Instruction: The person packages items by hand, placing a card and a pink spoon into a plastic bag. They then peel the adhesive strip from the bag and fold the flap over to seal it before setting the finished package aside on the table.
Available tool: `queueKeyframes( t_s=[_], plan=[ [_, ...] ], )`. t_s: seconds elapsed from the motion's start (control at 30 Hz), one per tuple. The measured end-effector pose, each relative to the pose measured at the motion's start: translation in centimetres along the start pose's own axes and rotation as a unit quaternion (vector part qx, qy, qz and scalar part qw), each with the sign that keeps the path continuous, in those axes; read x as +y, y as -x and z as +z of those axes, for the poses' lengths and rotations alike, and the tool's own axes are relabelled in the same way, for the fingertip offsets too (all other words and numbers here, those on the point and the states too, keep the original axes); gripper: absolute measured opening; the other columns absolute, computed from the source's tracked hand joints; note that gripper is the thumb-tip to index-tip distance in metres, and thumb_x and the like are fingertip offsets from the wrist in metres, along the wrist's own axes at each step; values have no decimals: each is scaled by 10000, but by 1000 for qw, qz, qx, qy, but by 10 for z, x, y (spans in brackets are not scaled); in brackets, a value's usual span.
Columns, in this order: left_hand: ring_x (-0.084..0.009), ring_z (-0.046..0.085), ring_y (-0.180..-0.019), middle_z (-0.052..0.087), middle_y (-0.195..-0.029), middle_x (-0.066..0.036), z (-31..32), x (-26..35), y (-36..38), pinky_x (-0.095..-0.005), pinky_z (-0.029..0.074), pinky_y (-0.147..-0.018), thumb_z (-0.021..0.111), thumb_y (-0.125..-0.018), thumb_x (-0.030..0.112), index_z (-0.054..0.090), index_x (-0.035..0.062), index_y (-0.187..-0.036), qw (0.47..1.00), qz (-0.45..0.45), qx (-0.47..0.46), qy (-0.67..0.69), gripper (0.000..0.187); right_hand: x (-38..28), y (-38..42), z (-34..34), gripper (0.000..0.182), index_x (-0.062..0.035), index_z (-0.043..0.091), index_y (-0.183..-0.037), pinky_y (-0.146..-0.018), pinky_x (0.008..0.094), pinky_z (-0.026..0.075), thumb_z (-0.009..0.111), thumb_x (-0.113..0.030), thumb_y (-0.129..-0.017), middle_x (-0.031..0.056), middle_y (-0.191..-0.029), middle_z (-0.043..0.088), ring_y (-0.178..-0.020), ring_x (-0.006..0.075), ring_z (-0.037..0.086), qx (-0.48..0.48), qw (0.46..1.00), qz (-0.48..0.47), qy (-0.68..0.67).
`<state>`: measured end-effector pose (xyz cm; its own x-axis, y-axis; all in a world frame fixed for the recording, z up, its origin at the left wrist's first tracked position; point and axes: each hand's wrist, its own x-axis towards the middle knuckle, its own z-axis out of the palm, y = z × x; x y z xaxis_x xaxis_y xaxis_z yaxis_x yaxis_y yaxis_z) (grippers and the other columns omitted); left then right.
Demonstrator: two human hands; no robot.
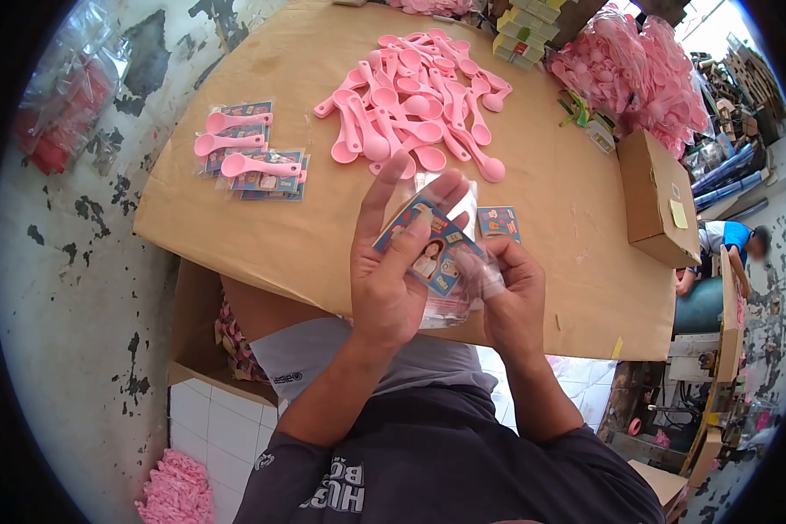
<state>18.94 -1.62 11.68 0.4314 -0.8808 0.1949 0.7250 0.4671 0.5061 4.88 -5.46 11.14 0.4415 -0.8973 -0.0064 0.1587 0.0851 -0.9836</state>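
Two bare hands hold a small blue printed card [445, 271] and clear plastic film [482, 278] above the near side of a brown-covered worktop [275, 253]. The left hand [384, 293] has its thumb pressed on the card's face, with the other fingers behind it, some spread and pointing up. The right hand [517, 293] has its fingers together, pinching the film at the card's lower right corner. Further back lies a loose pile of pink spoons [419, 106]; another printed card [496, 218] lies just beyond the right hand.

The film looks thin and slippery, so it could crumple or catch on the card's corner, and a hard push might bend the card or split the film. With only the thumb in front, the card could also slip askew. A careless elbow could knock the flat stack of cards and spoons [262, 170] at the left.

The held card shows a cartoon figure with dark hair; its lettering is too small to read surely. The dark shirt [410, 454] carries large pale letters, upside down here, partly readable as "HUG" and "BO" (the rest is lost in folds). Any writing on the cardboard box's yellow note [679, 214] is illegible.
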Motion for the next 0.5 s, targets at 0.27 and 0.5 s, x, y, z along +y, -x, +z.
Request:
queueKeyframes(
  t_s=[0.27, 0.5],
  plan=[
    [-270, 676, -1112, 638, -1221, -182, -3, -6, -1, -413, 587, -951, 473, -1064, 107, 307, 149, -1572, 995, -27, -45, 89, 536, -6, 6, 13, 164, -35, 605, -987, -564, 209, 481, 746, -102, -939, 28, -847, 687, -676, 50, 608, 28, 999, 7, -46],
    [-166, 666, -936, 632, -1035, -101, 5, -11, 3, -309, 579, -784, 542, -1063, 161, 351, 53, -1510, 997, -46, -1, 67, 497, 4, 1, 14, 231, -51, 578, -986, -635, 217, 480, 788, -52, -888, 18, -930, 617, -832, 57, 577, 26, 998, -47, -13]
  ],
)
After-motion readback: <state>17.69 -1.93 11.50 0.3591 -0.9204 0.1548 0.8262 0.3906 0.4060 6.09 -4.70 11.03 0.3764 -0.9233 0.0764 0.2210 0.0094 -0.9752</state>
